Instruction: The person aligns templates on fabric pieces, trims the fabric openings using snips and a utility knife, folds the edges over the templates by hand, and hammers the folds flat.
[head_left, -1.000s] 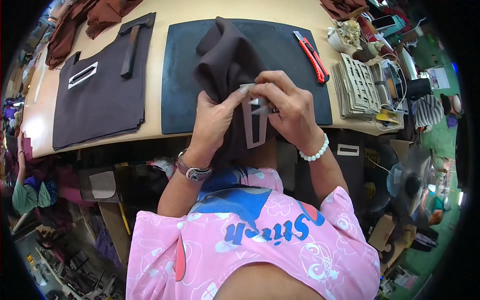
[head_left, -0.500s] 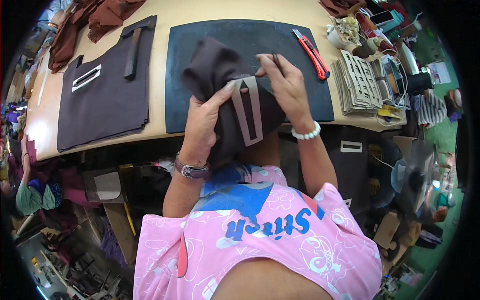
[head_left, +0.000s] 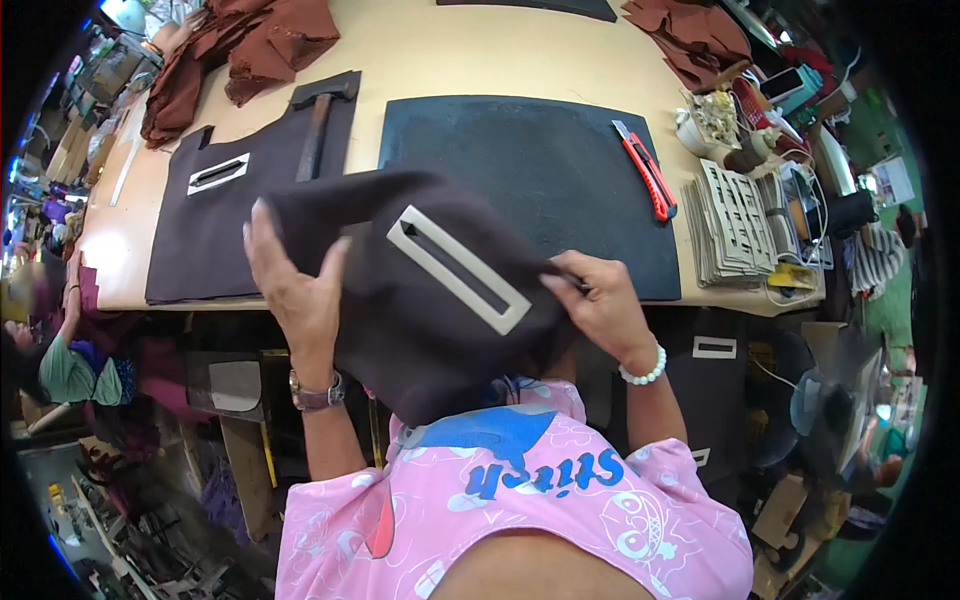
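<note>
A dark brown fabric piece (head_left: pixel 370 300) hangs in front of me over the table's near edge, slightly blurred by motion. On it is a long pale rectangular frame (head_left: pixel 462 272) around a dark slot, lying at a slant. My left hand (head_left: pixel 298 290) is at the fabric's left side, fingers and thumb spread apart. With bent fingers, my right hand (head_left: pixel 605 305) pinches the fabric's right edge; a small dark bit shows at its fingertips, too unclear to name. Beyond the fabric lies a black cutting mat (head_left: pixel 520 160), partly covered by it.
A red utility knife (head_left: pixel 648 172) rests on the mat's right side. To the left, a hammer (head_left: pixel 316 130) lies on stacked dark fabric (head_left: pixel 215 240). Stacked cut-out card pieces (head_left: pixel 730 220) stand at right, rust-brown cloth (head_left: pixel 285 45) at the back. Another person's arm (head_left: pixel 72 310) shows far left.
The fabric, bunched in my left hand before, is now spread wider and lower. My left hand has moved left and opened its fingers. My right hand has come down; the view has shifted.
</note>
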